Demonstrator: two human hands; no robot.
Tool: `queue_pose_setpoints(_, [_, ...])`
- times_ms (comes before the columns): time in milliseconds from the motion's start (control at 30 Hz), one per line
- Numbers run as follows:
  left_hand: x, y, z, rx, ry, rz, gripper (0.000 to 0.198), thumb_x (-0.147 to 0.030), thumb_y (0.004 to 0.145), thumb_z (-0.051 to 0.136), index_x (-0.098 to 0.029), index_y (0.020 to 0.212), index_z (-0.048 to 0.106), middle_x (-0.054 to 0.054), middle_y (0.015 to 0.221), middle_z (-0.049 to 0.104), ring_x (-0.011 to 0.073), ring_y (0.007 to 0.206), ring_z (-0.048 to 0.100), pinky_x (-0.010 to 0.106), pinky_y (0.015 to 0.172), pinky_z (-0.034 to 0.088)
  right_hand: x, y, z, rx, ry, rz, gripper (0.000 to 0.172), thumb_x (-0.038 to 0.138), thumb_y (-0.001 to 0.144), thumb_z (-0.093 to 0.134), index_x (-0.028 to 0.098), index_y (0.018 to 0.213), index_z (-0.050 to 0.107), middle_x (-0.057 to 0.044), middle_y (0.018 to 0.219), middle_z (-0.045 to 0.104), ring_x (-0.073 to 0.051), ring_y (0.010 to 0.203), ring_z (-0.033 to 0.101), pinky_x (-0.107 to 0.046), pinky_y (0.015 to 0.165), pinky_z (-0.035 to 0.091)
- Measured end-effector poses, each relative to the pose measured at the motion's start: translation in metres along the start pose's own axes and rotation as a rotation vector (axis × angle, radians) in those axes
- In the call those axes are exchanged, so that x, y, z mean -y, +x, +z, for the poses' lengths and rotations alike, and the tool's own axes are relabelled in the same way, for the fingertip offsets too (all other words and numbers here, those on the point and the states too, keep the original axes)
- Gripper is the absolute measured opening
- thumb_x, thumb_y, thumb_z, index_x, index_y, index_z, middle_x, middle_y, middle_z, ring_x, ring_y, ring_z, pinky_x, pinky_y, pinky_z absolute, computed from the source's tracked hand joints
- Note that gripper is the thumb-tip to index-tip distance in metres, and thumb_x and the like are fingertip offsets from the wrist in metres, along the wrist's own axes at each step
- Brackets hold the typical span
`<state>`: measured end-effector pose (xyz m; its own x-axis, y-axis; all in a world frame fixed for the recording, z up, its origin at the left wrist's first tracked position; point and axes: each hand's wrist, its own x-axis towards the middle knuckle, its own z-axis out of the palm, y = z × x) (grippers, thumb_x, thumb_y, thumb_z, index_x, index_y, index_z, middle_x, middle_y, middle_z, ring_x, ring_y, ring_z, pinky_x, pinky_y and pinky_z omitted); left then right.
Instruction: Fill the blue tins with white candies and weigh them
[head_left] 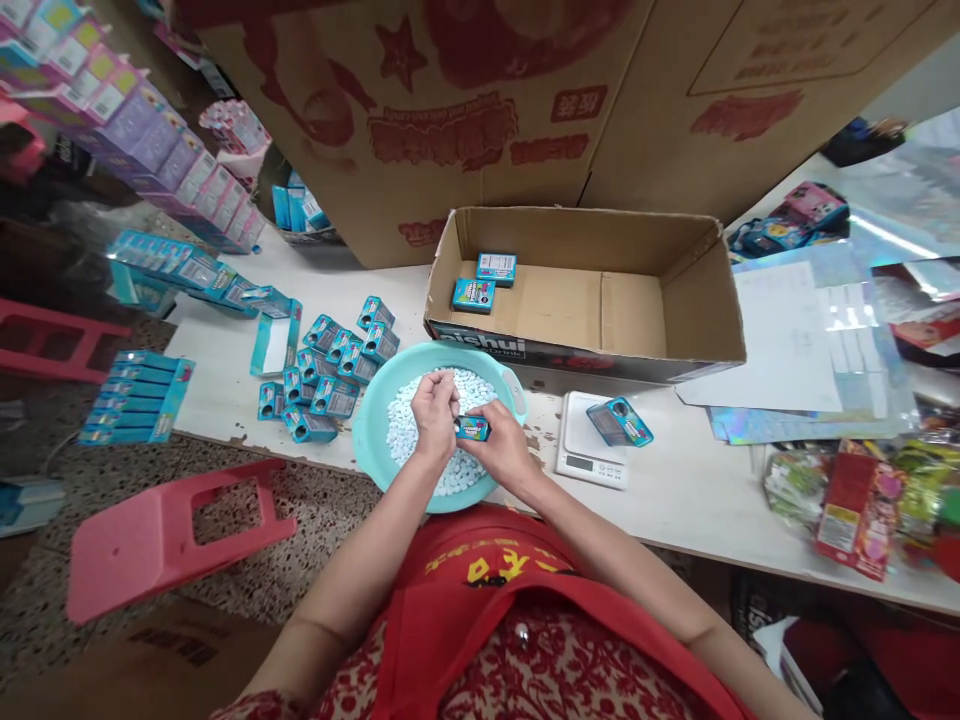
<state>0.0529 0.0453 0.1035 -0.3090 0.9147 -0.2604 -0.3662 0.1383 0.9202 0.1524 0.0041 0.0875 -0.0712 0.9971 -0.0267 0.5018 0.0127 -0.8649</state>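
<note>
We identify the long white table [675,505] first; on it stands a large brown cardboard carton with red print [525,120]. Before the carton sits a long, open-topped cardboard box [634,310] with two small blue packets [495,267] at its left end. Nearer us is a round turquoise plastic basin [367,430]; to its right, a white digital scale [574,438] bears a blue printed carton [621,422]. Over the basin, our left hand [436,408] has its fingers curled and pressed together — we cannot tell whether they pinch anything. Our right hand [501,445] grips a small blue rectangular cardboard box [472,428] between thumb and fingers — just beside the left hand, above the small, pale blue-white pellets [403,425] in the basin.
</note>
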Motion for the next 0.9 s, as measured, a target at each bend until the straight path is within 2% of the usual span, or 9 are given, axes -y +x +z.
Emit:
queue_pose_setpoints(167, [-0.013, -0.004, 0.001, 0.032, -0.052, -0.023, 0.03, -0.036, 0.068, 0.074, -0.016, 0.08, 0.056, -0.006, 0.052, 0.047, 0.0037, 0.038, 0.033, 0.016, 0.036, 0.02, -0.008, -0.003, -0.003, -0.026, 0.14, 0.044, 0.033, 0.018, 0.061, 0.081, 0.02, 0.089, 0.065, -0.001, 0.087, 0.06, -0.02, 0.084, 0.061, -0.032, 0.077, 0.048])
queue_pose_setpoints(300, [-0.017, 0.009, -0.015, -0.014, 0.016, -0.004, 0.031, -0.04, 0.07, 0.07, -0.018, 0.088, 0.055, -0.006, 0.056, 0.046, 0.0054, 0.039, 0.033, 0.017, 0.038, 0.019, 0.001, -0.019, -0.026, -0.085, 0.237, -0.011, 0.033, 0.026, 0.065, 0.082, 0.021, 0.092, 0.065, -0.001, 0.089, 0.061, -0.019, 0.085, 0.061, -0.031, 0.078, 0.048])
queue_pose_setpoints(367, [-0.007, 0.02, -0.032, -0.023, 0.238, 0.026, 0.027, -0.043, 0.078, 0.059, -0.019, 0.092, 0.055, -0.004, 0.061, 0.048, 0.0087, 0.044, 0.039, 0.019, 0.041, 0.025, 0.005, -0.032, -0.044, -0.127, 0.244, -0.061, 0.033, 0.031, 0.068, 0.081, 0.022, 0.095, 0.065, -0.001, 0.091, 0.062, -0.019, 0.087, 0.061, -0.032, 0.078, 0.049])
queue_pose_setpoints(400, [0.001, 0.024, -0.041, 0.011, 0.442, 0.041, 0.026, -0.043, 0.082, 0.054, -0.019, 0.094, 0.056, -0.001, 0.065, 0.052, 0.0114, 0.051, 0.046, 0.02, 0.045, 0.031, 0.006, -0.04, -0.053, -0.151, 0.233, -0.081, 0.033, 0.032, 0.069, 0.081, 0.023, 0.097, 0.065, -0.002, 0.092, 0.063, -0.019, 0.088, 0.061, -0.032, 0.078, 0.049])
queue_pose_setpoints(500, [0.03, 0.027, -0.064, 0.282, 1.104, 0.088, 0.025, -0.037, 0.08, 0.059, -0.018, 0.097, 0.06, 0.009, 0.092, 0.062, 0.0242, 0.089, 0.057, 0.032, 0.075, 0.045, -0.004, -0.068, -0.076, -0.226, 0.156, -0.094, 0.033, 0.032, 0.071, 0.08, 0.023, 0.098, 0.064, -0.003, 0.092, 0.064, -0.019, 0.086, 0.062, -0.032, 0.076, 0.051])
queue_pose_setpoints(600, [0.053, 0.014, -0.076, 0.505, 1.381, 0.092, 0.032, -0.032, 0.077, 0.065, -0.017, 0.105, 0.061, 0.014, 0.113, 0.057, 0.0338, 0.112, 0.047, 0.044, 0.094, 0.038, -0.028, -0.1, -0.089, -0.278, 0.068, -0.026, 0.031, 0.032, 0.073, 0.078, 0.023, 0.098, 0.064, -0.004, 0.091, 0.065, -0.02, 0.084, 0.063, -0.032, 0.072, 0.052])
queue_pose_setpoints(700, [0.064, 0.0, -0.075, 0.592, 1.313, -0.036, 0.023, -0.026, 0.079, 0.061, -0.018, 0.1, 0.061, 0.013, 0.107, 0.057, 0.0326, 0.108, 0.048, 0.043, 0.094, 0.036, -0.057, -0.126, -0.09, -0.309, 0.017, 0.065, 0.027, 0.032, 0.075, 0.075, 0.022, 0.098, 0.065, -0.005, 0.092, 0.066, -0.02, 0.084, 0.064, -0.033, 0.071, 0.053])
queue_pose_setpoints(767, [0.066, -0.002, -0.072, 0.583, 1.159, -0.136, 0.012, -0.021, 0.075, 0.061, -0.019, 0.087, 0.061, 0.009, 0.094, 0.058, 0.0294, 0.099, 0.051, 0.04, 0.09, 0.037, -0.075, -0.134, -0.083, -0.313, -0.006, 0.093, 0.025, 0.032, 0.077, 0.073, 0.022, 0.098, 0.065, -0.005, 0.091, 0.066, -0.021, 0.085, 0.064, -0.034, 0.072, 0.054])
queue_pose_setpoints(900, [0.065, 0.005, -0.067, 0.541, 0.965, -0.251, 0.012, -0.026, 0.065, 0.067, -0.02, 0.07, 0.058, 0.003, 0.073, 0.055, 0.0217, 0.077, 0.054, 0.03, 0.07, 0.041, -0.101, -0.126, -0.057, -0.332, -0.047, 0.075, 0.024, 0.035, 0.08, 0.07, 0.022, 0.099, 0.063, -0.005, 0.091, 0.065, -0.021, 0.084, 0.064, -0.034, 0.073, 0.055])
